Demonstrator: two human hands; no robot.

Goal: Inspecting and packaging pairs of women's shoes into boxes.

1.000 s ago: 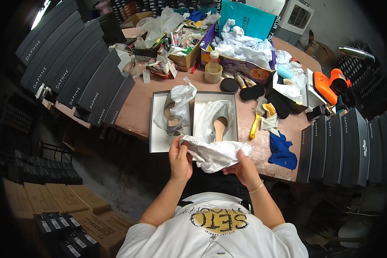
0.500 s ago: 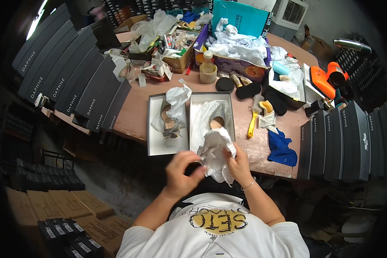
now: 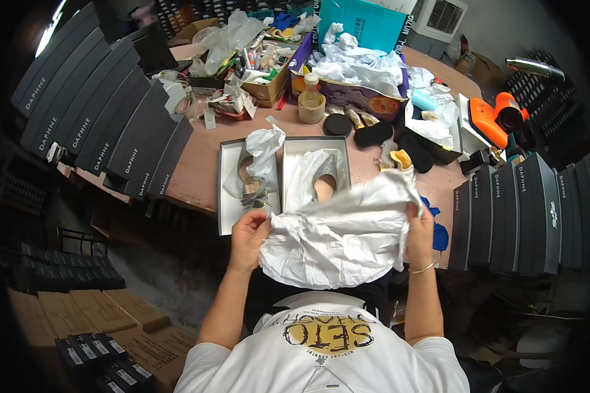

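Note:
A large crumpled sheet of white tissue paper [image 3: 337, 236] is stretched out between my two hands in front of my chest. My left hand [image 3: 247, 236] grips its left edge and my right hand [image 3: 418, 226] grips its upper right corner. Just beyond the paper an open white shoe box [image 3: 294, 152] rests on the table, with a pale high-heeled shoe [image 3: 324, 178] lying in it on tissue. The box lid [image 3: 228, 196] lies beside it on the left and holds a second shoe [image 3: 248, 183] half wrapped in white paper.
Dark shoe boxes stand in a row at the left [image 3: 105, 131] and at the right [image 3: 524, 209]. The pink table [image 3: 196, 170] carries a purple box of tissue [image 3: 354, 72], a jar [image 3: 311, 105], black insoles [image 3: 373, 134], an orange tool [image 3: 491, 118] and a blue cloth [image 3: 439, 232]. Cartons [image 3: 92, 314] sit on the floor at the left.
The tissue paper was bunched up between my hands near the box. My hands have moved apart and pulled it open into a wide sheet.

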